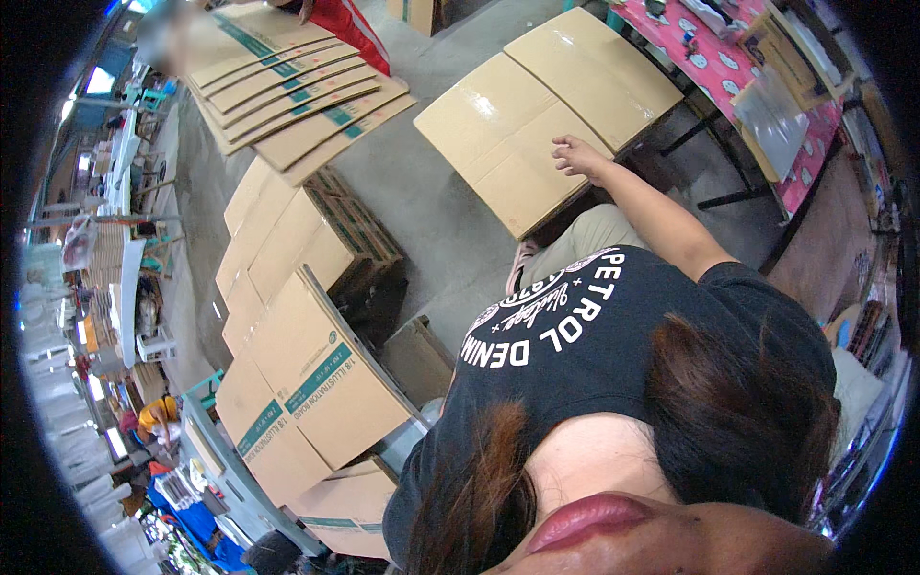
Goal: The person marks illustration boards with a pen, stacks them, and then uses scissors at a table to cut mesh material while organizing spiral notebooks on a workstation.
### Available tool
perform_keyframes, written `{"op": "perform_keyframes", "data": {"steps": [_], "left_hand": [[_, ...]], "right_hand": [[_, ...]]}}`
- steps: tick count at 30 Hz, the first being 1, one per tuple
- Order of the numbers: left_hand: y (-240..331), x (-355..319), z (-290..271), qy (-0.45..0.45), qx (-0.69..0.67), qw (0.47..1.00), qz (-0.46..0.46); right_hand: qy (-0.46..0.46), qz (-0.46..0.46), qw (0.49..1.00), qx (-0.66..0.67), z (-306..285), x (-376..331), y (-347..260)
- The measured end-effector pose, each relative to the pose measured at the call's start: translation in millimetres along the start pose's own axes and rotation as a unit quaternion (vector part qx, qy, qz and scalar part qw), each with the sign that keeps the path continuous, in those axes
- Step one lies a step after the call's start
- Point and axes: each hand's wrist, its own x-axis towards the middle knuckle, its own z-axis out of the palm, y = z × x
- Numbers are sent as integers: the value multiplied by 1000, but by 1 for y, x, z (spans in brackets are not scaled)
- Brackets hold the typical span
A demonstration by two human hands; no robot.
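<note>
Cardboard panel (508, 134), brown and broad, lies flat right of the middle of the scene, ahead of the person, with a seam dividing its top and glossy streaks of reflected light along it. Over its right half is the right grip (581, 158), a bare hand with fingers loosely curled and spread, holding nothing; whether the fingertips touch the surface cannot be told. The left grip is out of view, so its state cannot be told.

Writing shows mainly on the left. On the near side, a carton (335, 402) carries green bands and block capitals, with a small round green emblem near its upper edge. Just beyond it stand plain-topped cardboard stacks (287, 220), their layered edges turned right. At the far left, fanned sheets (297, 96) overlap in steps, marked with green bands and small red print too small to read. Red cloth (350, 36) with a pale stripe hangs just beside them.

At the far right, a bench (711, 72) wears a pink cover with white figures and bears clear plastic (771, 110). The person's black shirt (556, 383) displays large white capitals in an arc around smaller script. Grey floor (422, 216) runs between the stacks and the panel.
</note>
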Motion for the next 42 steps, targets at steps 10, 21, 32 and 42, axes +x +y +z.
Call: {"op": "perform_keyframes", "data": {"steps": [10,21,32,42], "left_hand": [[-11,-2,-15,55,-93,994,-27],[110,46,-56,86,-117,989,-6],[416,166,-58,46,8,997,64],[626,266,-4,-27,105,986,128]], "right_hand": [[-88,25,993,-76,63,39,-15],[-29,-37,944,-326,33,173,26],[160,250,912,-284,4,216,88],[-36,155,916,-368,87,278,16]]}}
